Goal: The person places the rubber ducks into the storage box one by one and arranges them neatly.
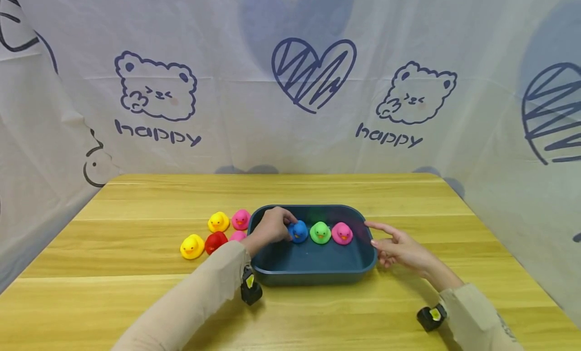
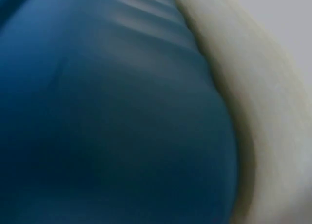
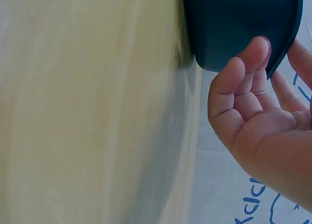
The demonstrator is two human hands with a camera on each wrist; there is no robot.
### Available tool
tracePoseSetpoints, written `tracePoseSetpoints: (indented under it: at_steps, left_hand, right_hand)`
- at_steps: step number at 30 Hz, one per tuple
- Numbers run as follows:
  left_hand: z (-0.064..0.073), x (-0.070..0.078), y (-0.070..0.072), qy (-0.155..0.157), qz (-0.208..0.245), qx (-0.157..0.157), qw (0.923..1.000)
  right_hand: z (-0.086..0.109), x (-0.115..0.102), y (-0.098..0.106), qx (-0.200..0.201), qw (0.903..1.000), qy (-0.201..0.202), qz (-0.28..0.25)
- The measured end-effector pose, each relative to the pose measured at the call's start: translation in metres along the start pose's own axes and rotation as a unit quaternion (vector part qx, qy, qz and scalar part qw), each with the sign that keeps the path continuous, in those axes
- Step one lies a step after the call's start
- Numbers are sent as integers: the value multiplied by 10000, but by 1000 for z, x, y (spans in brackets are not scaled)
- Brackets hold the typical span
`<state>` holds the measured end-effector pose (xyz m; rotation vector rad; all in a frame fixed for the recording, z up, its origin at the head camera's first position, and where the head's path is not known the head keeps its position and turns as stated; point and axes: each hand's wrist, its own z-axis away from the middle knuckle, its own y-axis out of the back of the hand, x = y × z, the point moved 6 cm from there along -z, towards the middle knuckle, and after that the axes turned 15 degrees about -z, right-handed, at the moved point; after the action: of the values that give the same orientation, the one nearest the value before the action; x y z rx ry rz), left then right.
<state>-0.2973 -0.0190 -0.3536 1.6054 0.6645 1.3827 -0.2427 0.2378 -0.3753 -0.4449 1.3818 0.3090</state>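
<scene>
My left hand (image 1: pixel 274 227) reaches into a dark teal plastic bin (image 1: pixel 313 278), its fingers and thumb curled on a blue rubber duck (image 1: pixel 299 232). To the right of this duck, a green duck (image 1: pixel 320 233) and a pink duck (image 1: pixel 342 233) sit in the same row inside the bin. At the bin's right end is my right hand (image 1: pixel 401 248), its index finger stretched out to the rim and its thumb touching the rim nearer me. The other fingers bend loosely beside the bin's outer wall (image 3: pixel 229 29) in the right wrist view. Blurred teal wall (image 2: pixel 122 112) fills most of the left wrist view.
Left of the bin, on the wooden table (image 1: pixel 136 230), lie two yellow ducks (image 1: pixel 192 246), a red duck (image 1: pixel 216 242) and two pink ducks (image 1: pixel 241 219), one partly hidden by my left forearm. A white printed cloth (image 1: pixel 245 114) hangs behind the table.
</scene>
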Motion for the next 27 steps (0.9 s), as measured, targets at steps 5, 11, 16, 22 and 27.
tracePoseSetpoints:
  at_steps: [5, 11, 16, 22, 27]
  left_hand:
    - [2, 0, 5, 25, -37, 31, 10000]
    - [5, -2, 11, -134, 131, 56, 9998]
    - [8, -6, 17, -271, 457, 132, 9985]
    - [16, -9, 28, -499, 1018, 335, 9930]
    - [25, -13, 40, -501, 1183, 580, 9900]
  right_hand:
    - [-1, 0, 1, 18, 10000, -39, 1]
    - [-1, 1, 0, 22, 10000, -49, -1]
    - [-1, 1, 0, 51, 10000, -48, 9]
    - [0, 1, 1, 57, 10000, -50, -11]
    - [-1, 1, 1, 39, 10000, -44, -12]
